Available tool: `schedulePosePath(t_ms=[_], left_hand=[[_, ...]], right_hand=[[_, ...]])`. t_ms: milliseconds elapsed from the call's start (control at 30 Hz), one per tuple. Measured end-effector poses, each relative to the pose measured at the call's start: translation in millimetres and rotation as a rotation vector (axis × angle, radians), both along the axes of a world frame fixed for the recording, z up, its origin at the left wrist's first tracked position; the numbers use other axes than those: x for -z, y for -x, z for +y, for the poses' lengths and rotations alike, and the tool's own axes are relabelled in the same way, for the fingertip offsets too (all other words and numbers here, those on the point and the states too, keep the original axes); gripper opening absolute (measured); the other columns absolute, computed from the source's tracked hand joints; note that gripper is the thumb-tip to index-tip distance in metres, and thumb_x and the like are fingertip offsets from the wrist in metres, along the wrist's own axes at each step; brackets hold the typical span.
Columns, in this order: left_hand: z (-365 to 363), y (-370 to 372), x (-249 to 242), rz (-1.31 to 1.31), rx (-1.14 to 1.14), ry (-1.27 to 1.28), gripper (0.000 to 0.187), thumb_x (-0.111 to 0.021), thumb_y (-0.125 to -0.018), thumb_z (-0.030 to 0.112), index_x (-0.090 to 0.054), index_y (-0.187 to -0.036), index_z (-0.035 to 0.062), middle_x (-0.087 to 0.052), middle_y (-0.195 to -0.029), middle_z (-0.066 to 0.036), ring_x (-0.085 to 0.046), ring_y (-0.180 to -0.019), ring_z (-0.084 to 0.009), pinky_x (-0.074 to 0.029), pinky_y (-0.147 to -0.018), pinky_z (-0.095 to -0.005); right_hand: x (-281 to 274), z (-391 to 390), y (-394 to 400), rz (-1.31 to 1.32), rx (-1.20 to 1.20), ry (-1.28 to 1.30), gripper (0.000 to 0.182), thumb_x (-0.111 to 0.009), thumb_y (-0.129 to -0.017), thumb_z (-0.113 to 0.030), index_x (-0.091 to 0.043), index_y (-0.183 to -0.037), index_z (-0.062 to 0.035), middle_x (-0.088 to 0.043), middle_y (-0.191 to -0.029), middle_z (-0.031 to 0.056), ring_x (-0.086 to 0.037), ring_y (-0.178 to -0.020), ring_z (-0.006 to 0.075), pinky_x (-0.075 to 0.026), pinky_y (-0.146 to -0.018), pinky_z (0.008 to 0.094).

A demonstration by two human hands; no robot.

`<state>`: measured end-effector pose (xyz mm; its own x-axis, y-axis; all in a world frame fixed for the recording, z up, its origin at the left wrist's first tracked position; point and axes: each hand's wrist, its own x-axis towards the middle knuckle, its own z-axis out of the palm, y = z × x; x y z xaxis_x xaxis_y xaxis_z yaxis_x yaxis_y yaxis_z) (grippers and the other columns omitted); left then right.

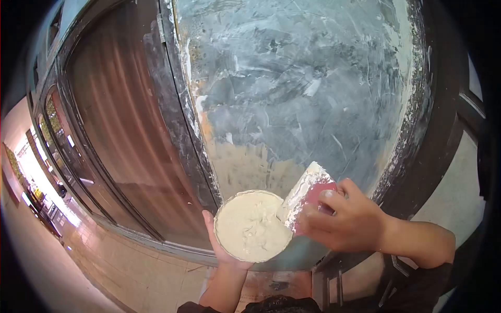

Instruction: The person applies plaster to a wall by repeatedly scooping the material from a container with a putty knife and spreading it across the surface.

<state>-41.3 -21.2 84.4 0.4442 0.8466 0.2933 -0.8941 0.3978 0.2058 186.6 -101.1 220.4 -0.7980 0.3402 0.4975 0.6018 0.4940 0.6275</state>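
My left hand (225, 251) supports a round bowl of cream-coloured putty (253, 226) from below, its thumb up along the left side. The putty's surface is ridged and uneven near the middle. In my right hand (355, 219) is a pink putty scraper (319, 194), fingers closed around it. White putty coats the scraper's long edge, which is right at the bowl's right rim. Behind both stands a wall panel (292, 94), smeared grey-blue over most of its face, with a tan patch low down.
A dark wooden frame (180, 99) with a brown curtained pane (115, 115) adjoins the panel on the left. Dark wooden framing (443, 115) borders it on the right. Tiled floor (125, 261) extends at lower left towards a bright opening (44, 182).
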Motion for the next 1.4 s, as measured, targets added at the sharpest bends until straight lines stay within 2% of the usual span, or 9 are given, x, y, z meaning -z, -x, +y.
schedulePosePath(t_ms=[300,400,700,933,1067,1133,1333,1400], left_hand=[[-12,-28,-10,0.032,-0.029,-0.008,0.091,-0.031,-0.101,0.075,-0.049,-0.149,0.0003,-0.054,-0.149,-0.021,-0.058,-0.131,-0.0399,-0.047,-0.111,-0.0542],[-15,-33,-11,0.029,0.003,0.005,0.092,-0.03,-0.1,0.076,-0.048,-0.149,0.0003,-0.054,-0.149,-0.022,-0.057,-0.132,-0.0401,-0.047,-0.111,-0.0538],[-21,-48,-6,0.046,-0.041,0.03,0.093,-0.03,-0.1,0.077,-0.049,-0.148,0.0,-0.055,-0.148,-0.023,-0.057,-0.131,-0.0401,-0.047,-0.111,-0.0533],[-13,-46,-3,-0.012,-0.007,0.024,0.093,-0.031,-0.099,0.077,-0.051,-0.147,-0.0003,-0.056,-0.147,-0.022,-0.058,-0.13,-0.0397,-0.047,-0.111,-0.0531],[0,-41,0,0.07,-0.073,0.04,0.093,-0.03,-0.1,0.077,-0.05,-0.147,-0.0007,-0.055,-0.147,-0.022,-0.058,-0.13,-0.0395,-0.047,-0.111,-0.0528],[9,-37,2,0.01,-0.029,-0.018,0.094,-0.029,-0.099,0.077,-0.05,-0.147,-0.0011,-0.055,-0.148,-0.022,-0.058,-0.131,-0.0394,-0.047,-0.111,-0.0526],[40,-18,7,0.072,-0.02,-0.022,0.096,-0.028,-0.098,0.079,-0.048,-0.149,0.0005,-0.053,-0.151,-0.022,-0.057,-0.133,-0.0394,-0.046,-0.112,-0.0533],[48,-13,2,0.11,-0.039,0.013,0.095,-0.028,-0.098,0.08,-0.048,-0.15,0.0027,-0.051,-0.152,-0.021,-0.055,-0.134,-0.0395,-0.046,-0.112,-0.0546]], right_hand=[[-4,-8,-28,-0.113,0.009,-0.015,0.006,-0.066,-0.084,-0.023,-0.067,-0.082,-0.0172,-0.051,-0.098,-0.0026,-0.047,-0.092,0.0162,-0.045,-0.065,0.0337],[4,-7,-34,-0.023,-0.05,-0.013,0.005,-0.066,-0.082,-0.022,-0.067,-0.083,-0.0169,-0.051,-0.099,-0.0023,-0.047,-0.093,0.0163,-0.046,-0.065,0.0337],[10,-8,-45,-0.019,-0.067,0.054,0.006,-0.067,-0.083,-0.021,-0.067,-0.087,-0.0173,-0.052,-0.099,-0.0033,-0.047,-0.095,0.0161,-0.046,-0.066,0.0333],[16,6,-44,-0.006,-0.101,0.077,0.006,-0.067,-0.084,-0.02,-0.067,-0.09,-0.0185,-0.053,-0.098,-0.0041,-0.049,-0.092,0.0168,-0.045,-0.067,0.0321],[16,17,-38,0.01,-0.078,0.067,0.008,-0.067,-0.084,-0.02,-0.067,-0.092,-0.0198,-0.054,-0.098,-0.0038,-0.052,-0.087,0.0174,-0.045,-0.067,0.0318],[15,24,-34,0.01,-0.064,0.069,0.009,-0.067,-0.084,-0.02,-0.066,-0.093,-0.02,-0.054,-0.097,-0.0037,-0.053,-0.086,0.0174,-0.045,-0.067,0.0321],[18,53,-20,0.104,-0.022,0.047,0.01,-0.068,-0.085,-0.021,-0.067,-0.094,-0.0171,-0.058,-0.093,-0.0028,-0.055,-0.083,0.0165,-0.041,-0.063,0.0318],[15,65,-22,0.099,0.09,0.096,0.014,-0.067,-0.087,-0.02,-0.067,-0.099,-0.014,-0.061,-0.094,-0.001,-0.054,-0.085,0.0197,-0.04,-0.067,0.0356]])
